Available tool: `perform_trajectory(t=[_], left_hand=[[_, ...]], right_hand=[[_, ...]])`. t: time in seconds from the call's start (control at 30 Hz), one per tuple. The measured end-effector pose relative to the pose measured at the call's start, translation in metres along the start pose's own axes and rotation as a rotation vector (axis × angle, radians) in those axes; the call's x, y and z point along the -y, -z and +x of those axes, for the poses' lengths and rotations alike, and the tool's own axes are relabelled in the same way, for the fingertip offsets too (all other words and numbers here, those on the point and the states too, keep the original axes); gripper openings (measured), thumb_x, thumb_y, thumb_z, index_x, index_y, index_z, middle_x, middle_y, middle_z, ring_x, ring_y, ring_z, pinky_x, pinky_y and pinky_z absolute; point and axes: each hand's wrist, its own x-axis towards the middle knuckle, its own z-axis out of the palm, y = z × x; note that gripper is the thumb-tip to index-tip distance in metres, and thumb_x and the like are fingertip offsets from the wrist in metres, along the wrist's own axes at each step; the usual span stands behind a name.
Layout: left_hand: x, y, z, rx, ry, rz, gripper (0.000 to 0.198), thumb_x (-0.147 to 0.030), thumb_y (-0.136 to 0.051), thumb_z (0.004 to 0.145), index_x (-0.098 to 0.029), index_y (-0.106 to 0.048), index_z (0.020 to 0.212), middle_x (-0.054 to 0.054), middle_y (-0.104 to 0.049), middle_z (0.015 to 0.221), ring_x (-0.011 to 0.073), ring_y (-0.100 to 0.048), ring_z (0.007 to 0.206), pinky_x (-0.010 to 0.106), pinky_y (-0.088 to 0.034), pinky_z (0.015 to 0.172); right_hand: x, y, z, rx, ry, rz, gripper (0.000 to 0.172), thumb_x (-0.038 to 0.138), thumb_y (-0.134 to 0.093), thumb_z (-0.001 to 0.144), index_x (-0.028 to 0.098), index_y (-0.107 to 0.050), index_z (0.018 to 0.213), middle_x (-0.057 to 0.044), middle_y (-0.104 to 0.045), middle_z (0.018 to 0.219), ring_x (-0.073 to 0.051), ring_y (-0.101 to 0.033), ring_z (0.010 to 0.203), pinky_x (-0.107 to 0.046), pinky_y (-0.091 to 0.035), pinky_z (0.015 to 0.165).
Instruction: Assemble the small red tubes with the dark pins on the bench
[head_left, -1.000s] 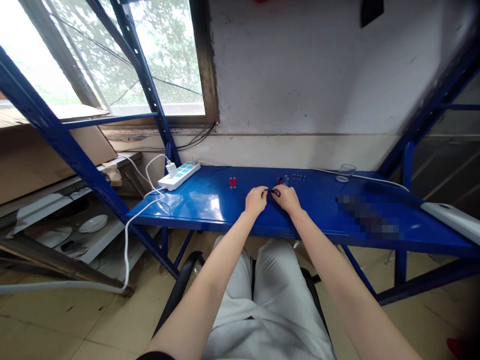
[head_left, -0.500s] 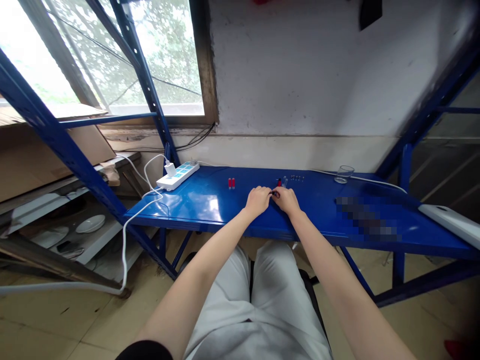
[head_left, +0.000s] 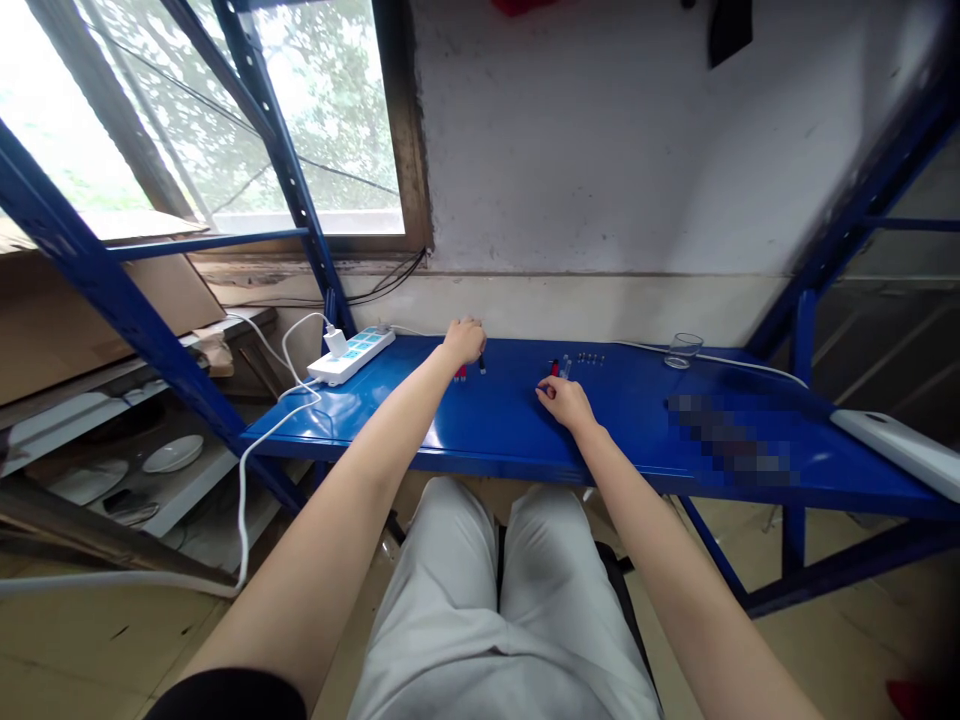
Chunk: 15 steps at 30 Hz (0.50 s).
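Note:
My left hand [head_left: 463, 341] is stretched out over the blue metal table [head_left: 420, 420], fingers curled round a small dark stick-like object [head_left: 481, 365] that points down at the table. Two small red pieces [head_left: 460, 373] stand just under that hand. My right hand [head_left: 564, 397] rests on the table with fingers loosely bent; what, if anything, is in them is too small to see. Just beyond it lie a small red-and-black piece [head_left: 556, 367], a clear little part [head_left: 565, 366] and a row of tiny dark bits [head_left: 591, 357].
A white power strip [head_left: 352, 354] with a plugged charger and white cable lies at the table's left rear. A small glass [head_left: 684, 350] stands at the right rear. A white flat object [head_left: 896, 450] lies far right. Blue rack posts stand on both sides; plates sit on a low left shelf.
My hands were together at the table's middle around a small dark object. My left hand has pulled away and reached up-left toward the red pieces, carrying the dark stick. The right hand stayed.

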Motion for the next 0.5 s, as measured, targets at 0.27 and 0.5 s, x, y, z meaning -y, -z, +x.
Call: perform_trajectory(t=[0.27, 0.5], left_hand=[[0.005, -0.007, -0.007, 0.047, 0.013, 0.034, 0.019, -0.012, -0.051, 0.076, -0.017, -0.068, 0.081, 0.01, -0.058, 0.105, 0.0247, -0.044, 0.104, 0.036, -0.032, 0.084], [0.005, -0.018, -0.008, 0.082, 0.036, 0.048, 0.024, -0.01, -0.049, 0.075, -0.018, -0.068, 0.085, 0.01, -0.058, 0.106, 0.0242, -0.043, 0.105, 0.037, -0.032, 0.085]], right_hand=[[0.002, 0.002, 0.0, 0.015, -0.013, 0.005, 0.018, 0.03, -0.045, 0.081, 0.019, -0.06, 0.081, -0.001, -0.055, 0.059, -0.013, -0.051, 0.054, -0.025, -0.035, 0.057], [0.006, 0.005, -0.001, 0.027, -0.018, 0.012, 0.018, 0.029, -0.045, 0.081, 0.019, -0.06, 0.079, -0.001, -0.055, 0.059, -0.014, -0.051, 0.053, -0.025, -0.036, 0.057]])
